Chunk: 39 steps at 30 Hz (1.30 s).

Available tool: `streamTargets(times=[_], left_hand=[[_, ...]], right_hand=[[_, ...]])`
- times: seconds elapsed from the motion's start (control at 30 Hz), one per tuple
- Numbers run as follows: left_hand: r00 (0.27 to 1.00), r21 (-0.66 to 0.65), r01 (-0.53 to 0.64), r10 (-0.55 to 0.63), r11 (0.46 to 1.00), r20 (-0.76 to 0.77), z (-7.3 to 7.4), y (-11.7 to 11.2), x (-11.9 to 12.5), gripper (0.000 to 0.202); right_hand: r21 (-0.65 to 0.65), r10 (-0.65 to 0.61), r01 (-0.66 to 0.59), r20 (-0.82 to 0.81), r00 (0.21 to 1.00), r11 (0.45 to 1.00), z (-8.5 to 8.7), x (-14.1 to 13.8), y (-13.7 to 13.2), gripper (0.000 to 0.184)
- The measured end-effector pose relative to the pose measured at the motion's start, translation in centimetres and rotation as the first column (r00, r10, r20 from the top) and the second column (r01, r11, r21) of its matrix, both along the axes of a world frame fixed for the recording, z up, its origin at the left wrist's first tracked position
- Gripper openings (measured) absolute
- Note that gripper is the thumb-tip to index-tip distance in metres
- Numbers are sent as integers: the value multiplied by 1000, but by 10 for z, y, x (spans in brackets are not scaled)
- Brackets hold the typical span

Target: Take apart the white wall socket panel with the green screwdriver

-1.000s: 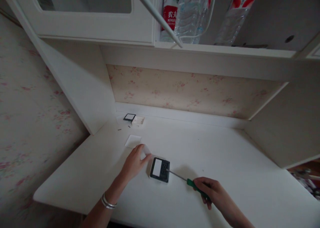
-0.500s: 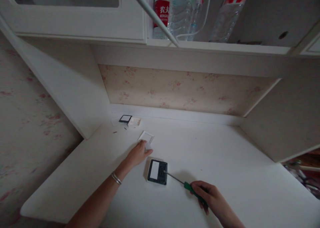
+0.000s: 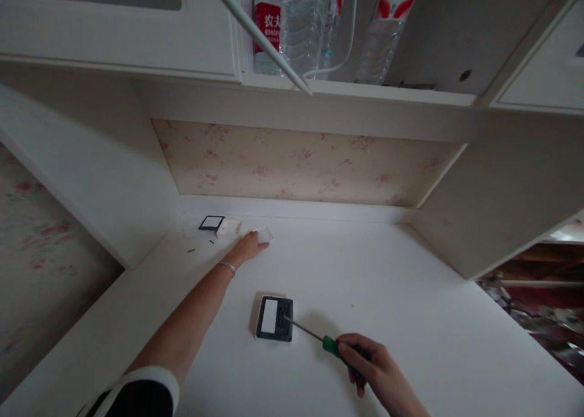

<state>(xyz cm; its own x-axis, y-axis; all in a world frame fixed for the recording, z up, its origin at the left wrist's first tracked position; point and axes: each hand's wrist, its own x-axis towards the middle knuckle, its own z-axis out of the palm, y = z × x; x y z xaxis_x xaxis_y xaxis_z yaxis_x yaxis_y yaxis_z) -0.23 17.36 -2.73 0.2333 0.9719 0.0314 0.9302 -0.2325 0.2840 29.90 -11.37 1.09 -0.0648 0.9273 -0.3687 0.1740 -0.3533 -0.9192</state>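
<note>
My left hand [image 3: 247, 248] reaches to the back of the desk, fingers closed on the edge of a thin white rectangular frame [image 3: 263, 234]. Its exact hold is partly hidden. In my right hand [image 3: 371, 363] is a screwdriver [image 3: 329, 344] with a green handle, gripped from the side. The metal tip meets the dark face of a small square device [image 3: 285, 330], which lies on the desk and has a white rectangle on its left half.
Left of my left hand lie an open white box-like shell [image 3: 229, 227], a black-edged panel [image 3: 212, 223] and two small dark pieces [image 3: 191, 250]. A shelf with plastic bottles [image 3: 302, 30] overhangs the white desk [image 3: 387, 283]. A pale rod [image 3: 260, 36] slants down in front.
My left hand has moved away toward the back of the desk with the white frame. The screwdriver stays on the device in my right hand. The view has shifted slightly right.
</note>
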Motion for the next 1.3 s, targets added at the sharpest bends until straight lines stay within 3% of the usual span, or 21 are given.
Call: streamTargets(times=[0.1, 0.23, 0.4, 0.53, 0.77, 0.93, 1.13, 1.3], left_hand=[[1000, 30, -7, 8, 1000, -20, 2, 12, 2, 49], [998, 101, 64, -63, 993, -15, 3, 9, 13, 49], [975, 112, 220, -220, 969, -7, -6, -7, 37, 50], [974, 106, 227, -227, 968, -9, -13, -4, 45, 53], [981, 79, 196, -196, 977, -9, -12, 19, 16, 44], [981, 55, 196, -196, 979, -3, -13, 16, 0, 39], [988, 52, 152, -153, 987, 23, -10, -8, -24, 43], [988, 102, 113, -122, 988, 94, 2, -53, -33, 46]], right_hand=[[-7, -16, 16, -18, 1000, 1000, -8, 2, -8, 64], [-9, -29, 28, -40, 999, 1000, -16, 6, -15, 62], [-3, -34, 34, -45, 998, 999, -14, 5, -14, 64], [2, -41, 41, -50, 998, 999, -9, -2, -13, 64], [5, -55, 55, -74, 996, 998, -5, -5, -15, 61], [26, -23, 24, -33, 999, 999, -3, -8, -11, 59], [106, 23, -40, 158, 987, 994, 15, -10, -2, 46], [209, 53, -161, 444, 895, 965, 44, -13, 9, 30]])
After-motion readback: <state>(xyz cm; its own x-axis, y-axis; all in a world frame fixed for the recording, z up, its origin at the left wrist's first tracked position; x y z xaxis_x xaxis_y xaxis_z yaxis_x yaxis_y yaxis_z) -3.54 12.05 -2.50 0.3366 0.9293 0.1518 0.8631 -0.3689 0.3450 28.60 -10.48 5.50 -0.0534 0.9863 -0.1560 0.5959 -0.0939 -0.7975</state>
